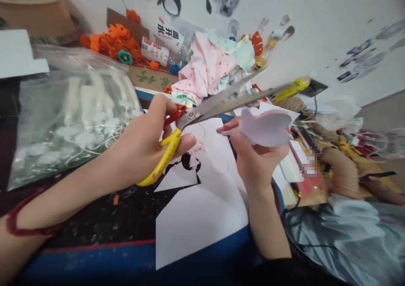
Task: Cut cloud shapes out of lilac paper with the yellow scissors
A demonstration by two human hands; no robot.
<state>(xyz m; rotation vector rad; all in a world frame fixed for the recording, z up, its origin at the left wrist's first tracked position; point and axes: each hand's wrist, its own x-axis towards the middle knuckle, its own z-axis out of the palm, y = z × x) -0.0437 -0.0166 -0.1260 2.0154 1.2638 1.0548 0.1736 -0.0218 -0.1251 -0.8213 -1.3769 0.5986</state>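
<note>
My left hand point(152, 138) is closed around the handles of a pair of scissors point(202, 109), yellow on one loop and red on the other. Their blades are parted slightly and point up to the right. In my right hand point(256, 159), a white paper cutout point(267, 128) with curved edges is pinched between the fingers, just below the blades and apart from them. Under both hands lie white paper sheets point(202, 218), one with faint circles drawn on it. Small pink-and-white paper scraps point(198, 150) rest on the upper sheet.
A clear plastic bag point(41, 121) of pale parts lies at left. Behind are orange crocheted flowers point(118, 37) and pink cloth point(209, 62). A yellow bottle-like item point(292, 87) and twine point(294, 104) sit at right. Another person's arm point(341, 172) is beyond, with a phone-like object nearby.
</note>
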